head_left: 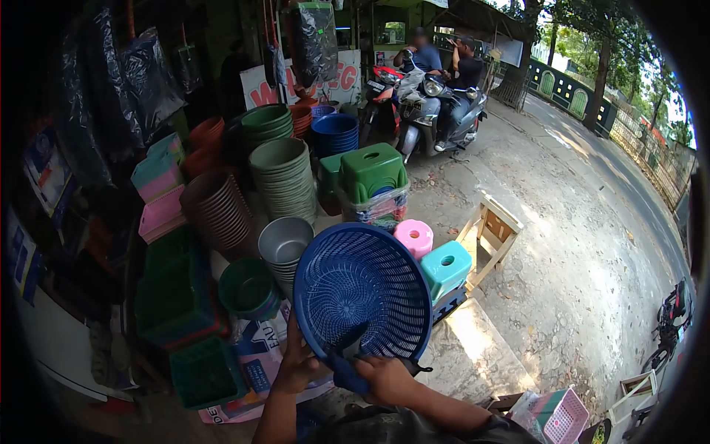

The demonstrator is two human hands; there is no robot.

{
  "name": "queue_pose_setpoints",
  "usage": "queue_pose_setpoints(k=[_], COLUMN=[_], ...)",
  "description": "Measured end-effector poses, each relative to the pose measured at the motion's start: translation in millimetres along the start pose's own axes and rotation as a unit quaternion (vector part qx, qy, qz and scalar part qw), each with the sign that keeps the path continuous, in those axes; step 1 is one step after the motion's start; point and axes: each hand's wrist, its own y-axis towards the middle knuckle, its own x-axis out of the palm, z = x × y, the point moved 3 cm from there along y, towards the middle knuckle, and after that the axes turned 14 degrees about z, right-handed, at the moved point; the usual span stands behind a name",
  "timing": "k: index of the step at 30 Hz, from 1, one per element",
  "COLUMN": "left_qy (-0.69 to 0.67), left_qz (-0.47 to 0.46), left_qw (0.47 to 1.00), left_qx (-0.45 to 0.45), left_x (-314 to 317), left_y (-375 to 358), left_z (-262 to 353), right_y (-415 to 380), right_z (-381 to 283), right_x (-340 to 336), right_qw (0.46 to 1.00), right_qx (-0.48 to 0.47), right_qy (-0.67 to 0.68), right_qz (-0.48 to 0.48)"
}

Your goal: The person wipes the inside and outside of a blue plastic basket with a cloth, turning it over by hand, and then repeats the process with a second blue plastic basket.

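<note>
A round blue plastic basket (347, 274) with slotted sides is tilted toward me, its open mouth facing my camera. My left hand (298, 364) grips it at the lower left, fingers against the outer wall and thumb near the rim. At the lower rim, my right hand (386, 379) is closed on a dark blue cloth (346, 375). The cloth lies over the rim, and a dark part reaches down inside the basket. My right fingertips are partly hidden by the cloth.
Stacked grey-green pots (281, 174), grey buckets (286, 240) and green basins (248, 287) stand left of the basket. Stools in green (373, 174), pink (413, 237) and turquoise (447, 266) are beyond it. Two people sit by a parked scooter (436, 111). A wooden stool (492, 233) stands right.
</note>
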Motion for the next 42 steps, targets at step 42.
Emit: queue_pose_setpoints(k=[42], left_qy=[-0.254], left_qz=[0.04], left_qw=[0.923], left_qx=[-0.287], left_x=[-51], left_y=[6], left_z=[-60], right_y=[56], right_z=[2], right_x=[43], right_qw=[0.955], right_qx=[-0.056], right_qy=[0.246], right_qz=[0.155])
